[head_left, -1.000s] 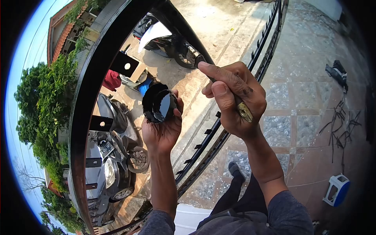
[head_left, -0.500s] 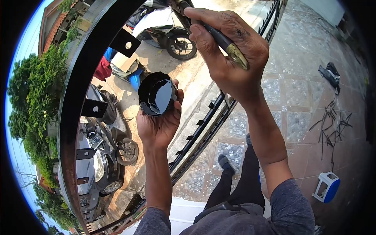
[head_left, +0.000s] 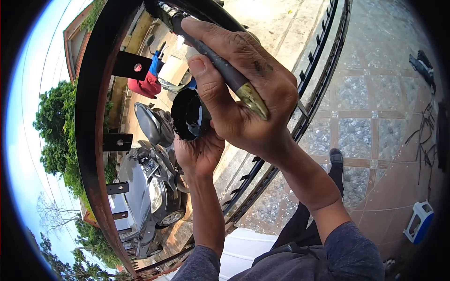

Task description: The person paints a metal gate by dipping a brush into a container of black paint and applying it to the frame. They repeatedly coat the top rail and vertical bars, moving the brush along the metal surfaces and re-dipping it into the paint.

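Observation:
My right hand [head_left: 255,86] grips a paintbrush [head_left: 213,58] with a dark handle and a worn yellowish butt end. The dark bristles, at the top of the view, meet the black metal frame [head_left: 86,107] or lie right by it; exact contact is hard to tell. My left hand [head_left: 201,154] holds a round cup of glossy black paint [head_left: 186,117] from below, tilted toward me. Part of the cup and some left fingers are hidden behind my right hand. Flat metal tabs with holes [head_left: 117,142] stick out from the frame's inner side.
A black rail with short tabs [head_left: 311,58] runs diagonally behind my arms. Beyond the frame stand a motorbike [head_left: 152,124] and a dark car [head_left: 161,199]. On the paved floor are a white and blue stool [head_left: 419,222], thin dark strips [head_left: 425,136] and a dark bundle [head_left: 422,68].
My right hand and the brush have moved left toward the frame, now partly covering the cup. The view has turned, so the stool and floor items sit farther right.

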The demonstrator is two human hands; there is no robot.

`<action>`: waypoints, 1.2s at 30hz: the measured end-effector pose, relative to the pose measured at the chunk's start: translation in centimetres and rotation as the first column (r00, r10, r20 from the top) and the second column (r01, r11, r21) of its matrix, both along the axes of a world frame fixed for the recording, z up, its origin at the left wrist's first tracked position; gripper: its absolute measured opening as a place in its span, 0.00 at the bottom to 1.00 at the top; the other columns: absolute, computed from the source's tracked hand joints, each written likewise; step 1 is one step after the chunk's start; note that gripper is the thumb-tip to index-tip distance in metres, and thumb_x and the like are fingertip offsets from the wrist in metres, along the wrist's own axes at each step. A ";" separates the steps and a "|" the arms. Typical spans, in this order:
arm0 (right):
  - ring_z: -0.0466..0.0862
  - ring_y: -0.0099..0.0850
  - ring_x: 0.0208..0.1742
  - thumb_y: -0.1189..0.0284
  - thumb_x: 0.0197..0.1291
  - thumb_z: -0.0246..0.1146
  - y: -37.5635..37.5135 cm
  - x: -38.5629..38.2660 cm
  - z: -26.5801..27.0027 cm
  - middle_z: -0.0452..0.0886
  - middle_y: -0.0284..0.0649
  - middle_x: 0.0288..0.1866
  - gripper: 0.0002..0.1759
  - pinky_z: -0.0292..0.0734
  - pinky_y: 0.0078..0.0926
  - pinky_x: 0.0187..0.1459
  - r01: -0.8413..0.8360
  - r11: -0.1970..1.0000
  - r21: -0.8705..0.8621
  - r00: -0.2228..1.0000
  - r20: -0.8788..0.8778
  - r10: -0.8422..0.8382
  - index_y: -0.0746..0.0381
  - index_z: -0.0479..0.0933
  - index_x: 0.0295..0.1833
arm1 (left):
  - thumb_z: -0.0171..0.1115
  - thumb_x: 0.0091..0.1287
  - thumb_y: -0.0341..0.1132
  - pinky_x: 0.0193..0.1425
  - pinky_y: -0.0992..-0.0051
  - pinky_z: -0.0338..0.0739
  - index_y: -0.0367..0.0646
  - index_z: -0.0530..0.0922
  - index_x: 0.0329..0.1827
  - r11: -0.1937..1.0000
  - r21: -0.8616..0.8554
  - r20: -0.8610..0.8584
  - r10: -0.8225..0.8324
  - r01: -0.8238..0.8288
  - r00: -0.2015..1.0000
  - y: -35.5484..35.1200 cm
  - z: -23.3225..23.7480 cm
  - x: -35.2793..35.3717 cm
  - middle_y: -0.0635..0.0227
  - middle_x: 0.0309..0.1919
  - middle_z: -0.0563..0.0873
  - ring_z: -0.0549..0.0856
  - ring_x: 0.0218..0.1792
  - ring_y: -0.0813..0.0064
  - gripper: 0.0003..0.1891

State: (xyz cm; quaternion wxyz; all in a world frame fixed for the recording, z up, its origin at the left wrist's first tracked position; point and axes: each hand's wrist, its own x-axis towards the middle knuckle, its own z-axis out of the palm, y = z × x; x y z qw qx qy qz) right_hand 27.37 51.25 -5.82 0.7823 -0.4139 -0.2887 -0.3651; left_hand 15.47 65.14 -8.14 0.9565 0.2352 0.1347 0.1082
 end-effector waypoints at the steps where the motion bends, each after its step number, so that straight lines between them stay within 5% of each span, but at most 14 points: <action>1: 0.89 0.39 0.40 0.76 0.63 0.66 1.1 -0.2 0.2 0.88 0.46 0.44 0.18 0.86 0.31 0.40 0.004 1.000 0.005 1.000 0.018 -0.004 0.70 0.81 0.57 | 0.41 0.82 0.44 0.67 0.55 0.80 0.34 0.69 0.71 0.998 0.043 -0.020 0.045 -0.044 0.999 -0.3 0.2 0.3 0.48 0.67 0.76 0.78 0.66 0.53 0.25; 2: 0.89 0.39 0.40 0.75 0.62 0.66 2.1 -0.5 0.4 0.88 0.45 0.45 0.18 0.86 0.31 0.40 0.007 1.000 0.011 0.999 0.037 -0.008 0.70 0.81 0.57 | 0.40 0.82 0.43 0.70 0.55 0.78 0.34 0.70 0.70 0.996 0.057 0.047 -0.070 0.067 0.996 -1.1 0.6 0.2 0.49 0.66 0.78 0.78 0.67 0.56 0.24; 5: 0.90 0.35 0.45 0.78 0.65 0.65 0.0 -2.9 0.1 0.88 0.47 0.49 0.15 0.87 0.28 0.46 -0.112 0.987 -0.113 0.993 0.013 0.115 0.70 0.81 0.57 | 0.40 0.82 0.43 0.70 0.55 0.77 0.33 0.70 0.70 0.989 0.139 0.262 -0.084 0.049 0.961 -2.8 0.7 0.7 0.49 0.65 0.79 0.80 0.65 0.55 0.24; 7: 0.91 0.36 0.42 0.79 0.65 0.64 -3.4 -3.7 0.0 0.88 0.50 0.47 0.14 0.88 0.27 0.44 -0.152 0.968 -0.200 0.988 -0.060 0.143 0.71 0.80 0.55 | 0.43 0.81 0.44 0.66 0.57 0.81 0.35 0.70 0.70 0.996 0.042 0.177 -0.080 0.074 0.981 -1.5 -0.6 -0.2 0.49 0.65 0.79 0.81 0.63 0.54 0.24; 9: 0.91 0.34 0.38 0.81 0.63 0.64 -7.1 -5.6 1.6 0.88 0.51 0.44 0.12 0.88 0.25 0.40 -0.312 0.939 -0.144 0.898 -0.368 0.242 0.72 0.80 0.52 | 0.44 0.80 0.46 0.61 0.56 0.85 0.37 0.70 0.70 0.979 -0.135 0.178 -0.130 0.155 0.976 -3.1 0.5 -0.4 0.49 0.64 0.79 0.81 0.62 0.52 0.25; 11: 0.91 0.32 0.37 0.82 0.60 0.66 -10.1 -6.8 3.5 0.88 0.49 0.42 0.10 0.87 0.24 0.39 -0.376 0.911 -0.169 0.816 -0.526 0.240 0.72 0.81 0.48 | 0.43 0.80 0.48 0.56 0.54 0.87 0.39 0.71 0.71 0.984 -0.140 0.114 -0.092 0.108 0.989 -3.8 0.4 -1.0 0.49 0.63 0.80 0.83 0.60 0.50 0.26; 16: 0.90 0.27 0.38 0.83 0.56 0.71 -11.7 -8.3 8.2 0.89 0.45 0.39 0.10 0.84 0.22 0.40 -0.431 0.686 -0.586 0.880 -0.442 0.175 0.70 0.84 0.45 | 0.38 0.81 0.54 0.53 0.55 0.89 0.41 0.73 0.68 0.987 -0.157 0.045 -0.016 0.023 0.999 -7.2 1.2 -2.7 0.54 0.59 0.83 0.87 0.54 0.58 0.28; 22: 0.90 0.27 0.34 0.83 0.62 0.67 -11.6 -10.0 11.2 0.88 0.44 0.37 0.06 0.85 0.18 0.32 -0.434 0.434 -0.789 0.896 -0.426 0.123 0.74 0.84 0.44 | 0.35 0.82 0.55 0.54 0.58 0.89 0.40 0.73 0.67 0.992 -0.120 0.124 -0.022 0.037 0.992 -10.0 3.4 -4.8 0.56 0.56 0.85 0.88 0.53 0.64 0.29; 29: 0.90 0.26 0.35 0.81 0.64 0.67 -13.0 -12.9 12.9 0.88 0.43 0.38 0.09 0.85 0.18 0.33 -0.438 0.372 -0.818 0.895 -0.435 0.097 0.73 0.83 0.48 | 0.35 0.82 0.56 0.56 0.63 0.87 0.41 0.73 0.66 0.992 -0.105 0.097 -0.066 0.076 0.993 -11.7 4.7 -7.3 0.58 0.55 0.85 0.88 0.53 0.67 0.30; 36: 0.90 0.33 0.35 0.83 0.65 0.65 -15.3 -16.7 12.7 0.85 0.46 0.38 0.10 0.87 0.22 0.32 -0.486 0.545 -0.683 0.865 -0.464 0.190 0.73 0.82 0.51 | 0.36 0.81 0.56 0.56 0.58 0.86 0.46 0.75 0.65 0.969 -0.177 0.145 -0.147 0.172 0.978 -11.6 4.9 -8.6 0.62 0.54 0.86 0.87 0.52 0.67 0.28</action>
